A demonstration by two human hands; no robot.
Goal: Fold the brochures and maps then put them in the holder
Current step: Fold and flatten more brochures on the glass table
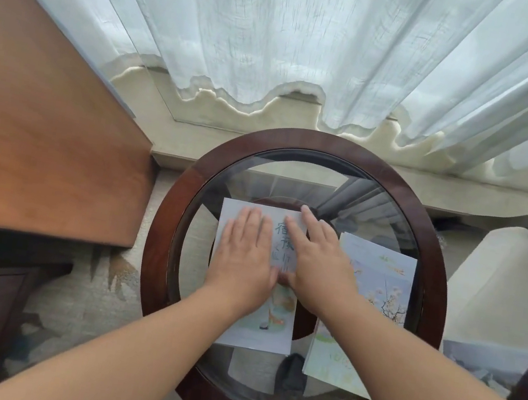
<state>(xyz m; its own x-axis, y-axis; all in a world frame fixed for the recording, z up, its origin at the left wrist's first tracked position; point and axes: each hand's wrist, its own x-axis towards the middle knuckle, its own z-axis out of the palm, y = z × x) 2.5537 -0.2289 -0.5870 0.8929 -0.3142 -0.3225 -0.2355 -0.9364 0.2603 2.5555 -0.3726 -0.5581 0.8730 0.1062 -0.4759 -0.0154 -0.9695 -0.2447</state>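
Note:
A pale brochure [269, 332] with dark printed characters and a painted figure lies flat on the round glass-topped table [169, 219]. My left hand [245, 255] presses flat on its upper left part with straight fingers. My right hand [318, 263] lies flat across its upper right part, fingers stretched toward the far edge. A second brochure [384, 281] showing blossoms and green artwork rests to the right, partly under my right forearm. No holder is in view.
A wooden desk [42, 130] stands at the left, close to the table. A cream armchair [501, 289] sits at the right with a printed sheet [486, 359] by its base. White sheer curtains [315, 42] hang behind the table.

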